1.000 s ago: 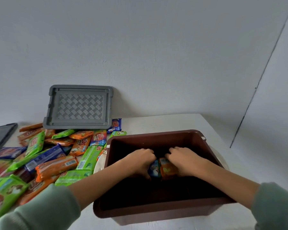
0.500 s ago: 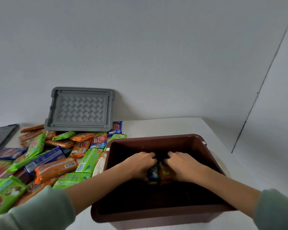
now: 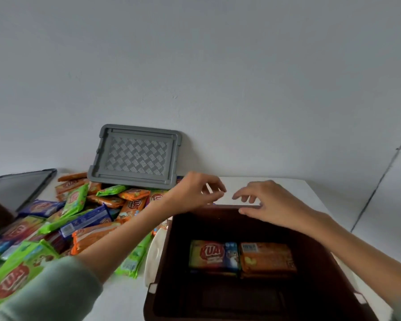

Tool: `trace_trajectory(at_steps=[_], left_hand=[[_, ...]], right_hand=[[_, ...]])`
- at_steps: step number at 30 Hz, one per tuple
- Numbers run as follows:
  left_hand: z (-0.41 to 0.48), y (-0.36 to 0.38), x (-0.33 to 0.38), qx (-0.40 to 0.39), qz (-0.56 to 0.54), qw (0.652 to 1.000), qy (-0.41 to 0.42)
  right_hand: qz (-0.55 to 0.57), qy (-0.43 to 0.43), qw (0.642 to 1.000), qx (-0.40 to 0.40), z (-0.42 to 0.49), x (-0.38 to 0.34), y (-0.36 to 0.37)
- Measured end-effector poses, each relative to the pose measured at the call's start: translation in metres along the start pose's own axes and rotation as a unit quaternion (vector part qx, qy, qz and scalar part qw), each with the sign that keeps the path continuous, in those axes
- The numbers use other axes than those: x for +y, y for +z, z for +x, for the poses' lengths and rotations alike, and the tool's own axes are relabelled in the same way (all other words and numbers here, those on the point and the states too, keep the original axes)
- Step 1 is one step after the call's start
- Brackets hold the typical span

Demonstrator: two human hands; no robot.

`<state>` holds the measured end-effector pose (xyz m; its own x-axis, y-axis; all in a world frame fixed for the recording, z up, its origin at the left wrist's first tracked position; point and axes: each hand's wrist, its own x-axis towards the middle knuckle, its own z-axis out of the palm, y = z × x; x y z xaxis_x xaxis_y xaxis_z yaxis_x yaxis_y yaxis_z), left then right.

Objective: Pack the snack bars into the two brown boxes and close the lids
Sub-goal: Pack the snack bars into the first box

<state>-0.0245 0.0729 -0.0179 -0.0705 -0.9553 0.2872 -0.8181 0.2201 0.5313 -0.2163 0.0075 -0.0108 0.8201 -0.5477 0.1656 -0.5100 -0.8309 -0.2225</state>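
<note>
Touching in brown box (image 3: 169, 256), yellow bar (image 3: 212, 256), orange bar (image 3: 266, 258)

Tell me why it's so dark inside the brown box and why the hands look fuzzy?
Head view: the brown box has deep walls that shade its inside, yet the two snack bars on its floor stay readable; head view again: the left hand and right hand look slightly smeared, probably motion blur; the light is soft, without glare.

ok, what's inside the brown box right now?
Inside the brown box: a yellow pack and an orange pack, side by side on the floor. Whether more lie beneath them cannot be told; the right arm covers the far right corner.
</note>
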Motion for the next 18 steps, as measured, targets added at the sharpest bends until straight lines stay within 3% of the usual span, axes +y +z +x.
trace_trajectory(at_steps=[3,6,11,18], left_hand=[[0.018,-0.03,-0.026,0.057,0.015,0.997,-0.052],[0.036,-0.043,-0.062,0.048,0.049,0.991,-0.113],[0.058,-0.012,-0.129,-0.038,0.096,0.966,-0.236],[0.062,0.046,-0.162,-0.129,0.21,0.911,-0.33]], right_hand=[[0.011,-0.028,0.999,0.035,0.032,0.005,-0.012],[-0.012,-0.05,0.999,0.011,0.069,0.018,-0.006],[-0.046,-0.091,0.989,-0.108,0.127,0.047,0.034],[-0.012,-0.152,0.94,-0.306,0.159,0.073,0.103]])
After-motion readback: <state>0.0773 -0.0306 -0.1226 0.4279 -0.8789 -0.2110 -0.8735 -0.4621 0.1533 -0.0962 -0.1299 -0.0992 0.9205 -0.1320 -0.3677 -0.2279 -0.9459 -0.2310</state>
